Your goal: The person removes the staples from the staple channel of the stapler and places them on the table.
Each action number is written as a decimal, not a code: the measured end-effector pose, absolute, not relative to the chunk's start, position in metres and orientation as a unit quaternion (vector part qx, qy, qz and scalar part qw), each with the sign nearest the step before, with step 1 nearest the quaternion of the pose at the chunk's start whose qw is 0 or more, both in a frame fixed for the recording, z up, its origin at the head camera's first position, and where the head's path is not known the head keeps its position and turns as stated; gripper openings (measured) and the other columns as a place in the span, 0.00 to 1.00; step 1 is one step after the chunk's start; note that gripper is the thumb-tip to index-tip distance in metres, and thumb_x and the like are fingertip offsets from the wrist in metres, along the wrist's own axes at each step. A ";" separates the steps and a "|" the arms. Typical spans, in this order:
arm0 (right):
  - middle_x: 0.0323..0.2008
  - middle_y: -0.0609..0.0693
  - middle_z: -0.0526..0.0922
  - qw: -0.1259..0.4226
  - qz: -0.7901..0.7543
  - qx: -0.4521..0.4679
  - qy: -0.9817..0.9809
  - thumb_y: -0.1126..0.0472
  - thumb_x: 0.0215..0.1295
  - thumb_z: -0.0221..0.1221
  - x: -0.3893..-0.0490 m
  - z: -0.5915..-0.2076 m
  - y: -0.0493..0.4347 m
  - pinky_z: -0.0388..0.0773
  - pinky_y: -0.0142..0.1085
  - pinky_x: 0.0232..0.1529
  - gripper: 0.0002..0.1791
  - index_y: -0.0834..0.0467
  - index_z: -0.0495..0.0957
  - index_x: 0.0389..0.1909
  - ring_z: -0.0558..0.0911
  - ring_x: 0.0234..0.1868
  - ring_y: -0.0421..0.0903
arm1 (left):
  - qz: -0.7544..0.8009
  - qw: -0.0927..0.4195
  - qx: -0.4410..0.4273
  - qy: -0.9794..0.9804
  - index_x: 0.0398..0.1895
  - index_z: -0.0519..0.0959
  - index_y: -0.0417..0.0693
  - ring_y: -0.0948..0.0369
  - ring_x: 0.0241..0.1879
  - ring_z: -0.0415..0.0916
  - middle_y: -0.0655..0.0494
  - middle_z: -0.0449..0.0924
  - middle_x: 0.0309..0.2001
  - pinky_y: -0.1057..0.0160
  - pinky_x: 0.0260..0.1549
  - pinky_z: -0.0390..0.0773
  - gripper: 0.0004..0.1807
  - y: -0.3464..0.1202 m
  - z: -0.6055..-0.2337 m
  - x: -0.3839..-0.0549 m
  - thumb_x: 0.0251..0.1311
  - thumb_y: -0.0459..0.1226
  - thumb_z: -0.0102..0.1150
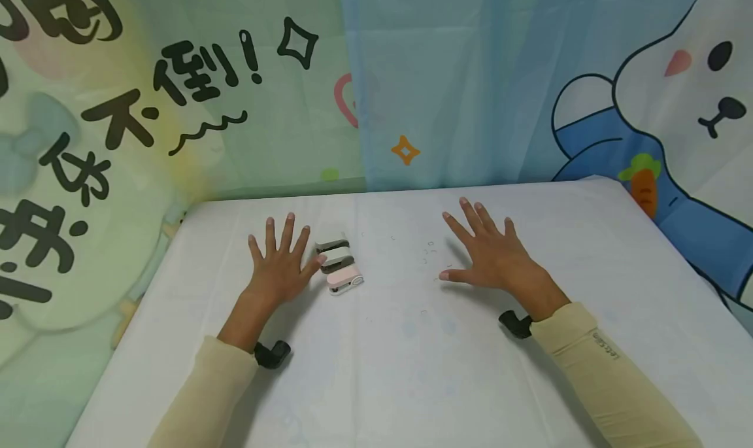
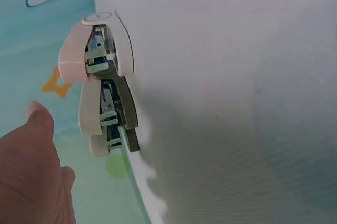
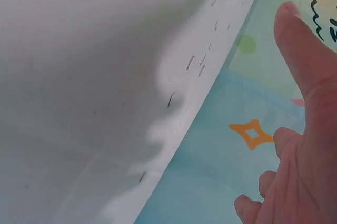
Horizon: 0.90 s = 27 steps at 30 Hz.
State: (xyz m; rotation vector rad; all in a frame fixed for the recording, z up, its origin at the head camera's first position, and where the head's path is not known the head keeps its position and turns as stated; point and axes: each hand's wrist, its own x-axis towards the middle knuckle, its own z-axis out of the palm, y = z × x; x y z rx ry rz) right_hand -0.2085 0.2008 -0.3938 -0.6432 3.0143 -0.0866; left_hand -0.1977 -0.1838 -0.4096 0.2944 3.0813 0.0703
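My left hand (image 1: 279,273) is spread over the left part of the white table, holding nothing. In the head view its thumb tip overlaps a row of small staplers. Nearest me is a pink and white stapler (image 1: 346,278); behind it sits a white and dark grey stapler (image 1: 336,257). The left wrist view also has a third stapler (image 2: 99,146), white and grey, at the end of the row. My right hand (image 1: 493,259) has its fingers apart and grips nothing. Several loose staples (image 3: 190,62) lie scattered near its fingertips and thumb.
The table (image 1: 412,382) has a white cover and ends at a back edge against a printed cloth (image 1: 447,75). A dark wrist camera (image 1: 273,355) sits on the left wrist, another dark wrist camera (image 1: 516,324) on the right.
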 end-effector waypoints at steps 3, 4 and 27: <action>0.76 0.58 0.31 0.031 -0.032 -0.224 0.974 0.22 0.53 0.53 -0.210 -0.396 0.197 0.38 0.72 0.60 0.61 0.50 0.40 0.78 0.36 0.74 0.62 | 0.030 0.008 0.110 0.993 0.77 0.50 0.50 0.41 0.72 0.18 0.45 0.28 0.77 0.31 0.60 0.25 0.40 -0.184 -0.408 -0.195 0.71 0.63 0.32; 0.76 0.57 0.31 0.031 -0.035 -0.230 0.972 0.22 0.53 0.54 -0.210 -0.397 0.196 0.37 0.71 0.61 0.61 0.50 0.40 0.78 0.36 0.75 0.61 | 0.039 -0.003 0.117 0.992 0.76 0.55 0.49 0.41 0.73 0.20 0.44 0.31 0.77 0.31 0.60 0.25 0.39 -0.183 -0.407 -0.194 0.71 0.63 0.34; 0.59 0.58 0.77 -0.061 -0.110 -0.419 0.899 0.54 0.67 0.62 -0.207 -0.401 0.130 0.64 0.49 0.63 0.26 0.65 0.74 0.61 0.73 0.63 0.55 | 0.226 0.054 0.192 0.953 0.37 0.83 0.43 0.63 0.31 0.72 0.57 0.79 0.33 0.62 0.32 0.74 0.09 -0.164 -0.422 -0.182 0.55 0.36 0.71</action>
